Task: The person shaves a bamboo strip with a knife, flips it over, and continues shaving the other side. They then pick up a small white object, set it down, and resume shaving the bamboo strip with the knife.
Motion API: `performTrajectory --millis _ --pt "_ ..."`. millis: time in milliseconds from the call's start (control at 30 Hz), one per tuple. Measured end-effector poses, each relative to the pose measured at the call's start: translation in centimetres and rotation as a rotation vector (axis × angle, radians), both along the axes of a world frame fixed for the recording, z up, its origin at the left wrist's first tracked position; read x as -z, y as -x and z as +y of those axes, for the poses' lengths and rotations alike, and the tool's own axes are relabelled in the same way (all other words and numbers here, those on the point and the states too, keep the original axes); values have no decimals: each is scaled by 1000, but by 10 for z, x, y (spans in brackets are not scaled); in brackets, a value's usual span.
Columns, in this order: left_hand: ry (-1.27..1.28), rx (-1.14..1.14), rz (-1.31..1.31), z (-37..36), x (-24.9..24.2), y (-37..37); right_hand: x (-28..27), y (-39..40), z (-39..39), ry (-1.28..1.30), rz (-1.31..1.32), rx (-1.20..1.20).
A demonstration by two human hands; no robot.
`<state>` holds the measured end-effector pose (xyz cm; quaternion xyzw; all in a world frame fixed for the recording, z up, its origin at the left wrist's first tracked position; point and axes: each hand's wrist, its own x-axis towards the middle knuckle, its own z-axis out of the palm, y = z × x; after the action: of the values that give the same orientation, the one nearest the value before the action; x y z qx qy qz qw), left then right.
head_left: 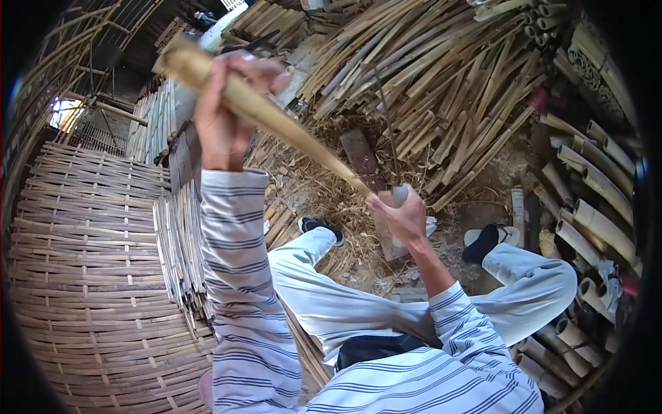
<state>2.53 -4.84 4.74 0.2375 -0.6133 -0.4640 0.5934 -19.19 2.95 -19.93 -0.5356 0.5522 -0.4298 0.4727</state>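
A long bamboo piece (265, 114) slants across the view, wide and blurred at its upper left end and narrow at the lower right. My left hand (226, 103) is closed around it near the wide end, with the fingers smeared by motion. The narrow end reaches the fingers of my right hand (405, 215). That hand is closed round a knife, whose long, thin, dark blade (388, 121) points up and away from the fist. Its handle is mostly hidden by the fingers. Below lies a wooden block (360, 152) among shavings.
Bamboo shavings (324, 179) cover the ground between my outstretched legs. A big pile of split bamboo strips (427, 76) spreads ahead. Thick bamboo poles (596, 214) are stacked at right. On the left lies a woven bamboo panel (96, 276), with loose slats (181, 248) beside it.
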Motion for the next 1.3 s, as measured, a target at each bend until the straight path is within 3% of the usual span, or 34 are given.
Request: performTrajectory --millis 100,200,333,367,433,500,567,600,667,733,833,933,1033,1133,1267,1300 --pt "-1 94 -141 -16 -5 28 -31 -10 -20 307 -102 109" --pt "-17 132 -327 -12 -16 72 -62 -11 -46 624 38 164" --pt "146 187 -536 -12 -26 113 -82 4 -70 437 -144 123" --pt "144 54 -626 -13 -25 114 -87 10 -73 436 -165 162" --pt "490 -264 -622 -2 -26 114 -93 23 -83 446 -226 274" --pt "595 -480 -539 22 -15 111 -93 39 -93 463 -298 419" --pt "323 -458 -584 56 34 95 -98 58 -100 449 -406 539" --pt "-34 -211 -422 84 66 94 -98 74 -103 442 -539 558" --pt "-113 105 -897 119 134 77 -112 94 -100 435 -718 649" --pt "-355 442 -1058 151 209 69 -121 110 -93 368 -734 768" --pt "-379 116 -779 165 271 53 -111 141 -92 241 -754 818" --pt "-689 -156 133 127 246 56 -86 142 -85 209 -949 707" --pt "-620 -245 868 94 244 38 -38 126 -85 86 -1049 608" --pt "-487 -223 1043 96 240 15 12 108 -86 -73 -1085 519" --pt "-397 -421 1035 101 239 -10 39 83 -64 -271 -1140 375" --pt "-455 -577 1071 107 228 -6 44 77 -60 -305 -1161 340"
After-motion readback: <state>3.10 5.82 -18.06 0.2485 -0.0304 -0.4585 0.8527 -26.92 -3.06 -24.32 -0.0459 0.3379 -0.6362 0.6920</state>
